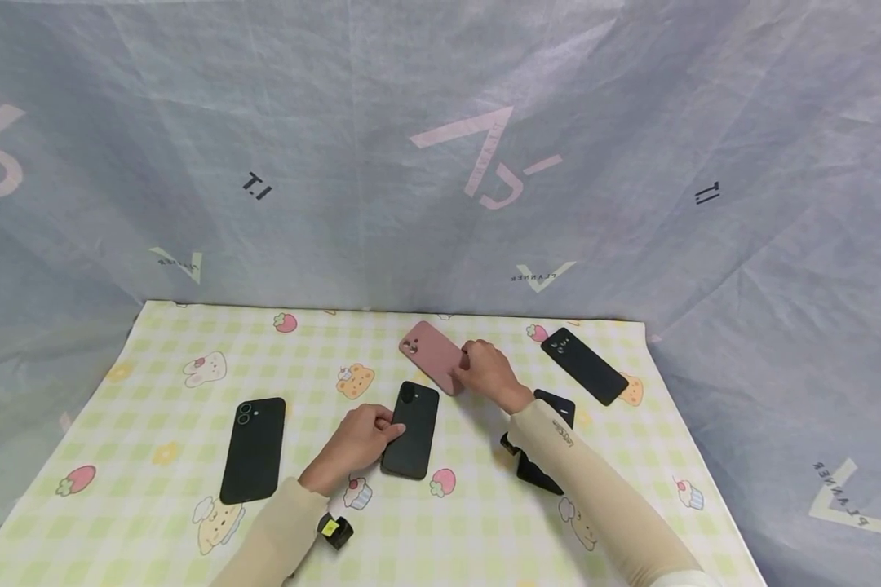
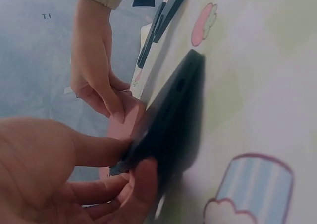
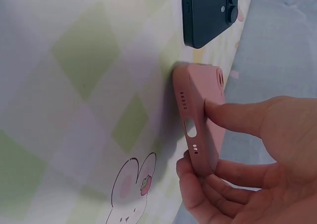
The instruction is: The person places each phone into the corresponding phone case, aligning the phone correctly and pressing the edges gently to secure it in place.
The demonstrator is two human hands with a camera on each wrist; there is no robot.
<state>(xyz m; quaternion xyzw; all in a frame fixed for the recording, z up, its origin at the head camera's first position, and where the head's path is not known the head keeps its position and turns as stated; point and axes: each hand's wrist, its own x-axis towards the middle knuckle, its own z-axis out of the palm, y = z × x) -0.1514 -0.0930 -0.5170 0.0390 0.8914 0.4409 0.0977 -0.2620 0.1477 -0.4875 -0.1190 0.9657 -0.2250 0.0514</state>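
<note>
I wear a beige left sleeve (image 1: 282,526) and a matching right sleeve (image 1: 602,497), marked with small dark lettering (image 1: 562,433) too blurred for me to read surely. White fabric (image 1: 683,580) shows farther up. A black wrist camera (image 1: 343,536) bears a yellow sticker (image 1: 329,527); my fingers (image 3: 245,173) are bare.

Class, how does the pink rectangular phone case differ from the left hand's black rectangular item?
The right hand holds the pink case; the left hand, the black item. In the head view, the pink case slants more than the black item. Both have rounded corners.
</note>
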